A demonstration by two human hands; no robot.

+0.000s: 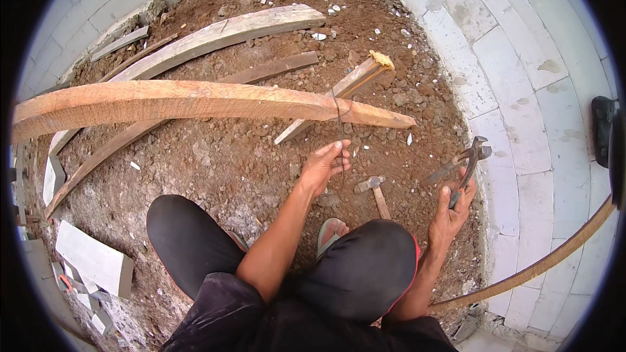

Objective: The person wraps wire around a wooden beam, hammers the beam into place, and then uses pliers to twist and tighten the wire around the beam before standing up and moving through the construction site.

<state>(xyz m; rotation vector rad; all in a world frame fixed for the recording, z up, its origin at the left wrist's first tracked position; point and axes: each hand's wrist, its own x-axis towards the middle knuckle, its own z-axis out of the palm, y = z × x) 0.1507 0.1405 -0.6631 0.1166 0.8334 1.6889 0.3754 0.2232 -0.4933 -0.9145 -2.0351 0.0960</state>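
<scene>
Dark metal pincers [475, 152], handles spread, rest at centre right in the right hand [450, 214], its fingers curled around one handle. Mid-frame, the left hand [321, 168] pinches thin black wire [338, 111] (probably best kept taut) looped around the rough orange-brown timber beam [215, 101], crossing a grey, yellow-ended wooden stake [355, 81].

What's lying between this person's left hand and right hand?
In the head view, a hammer lies on the brown soil, showing between the left hand and the right hand, which grips pincers.
</scene>
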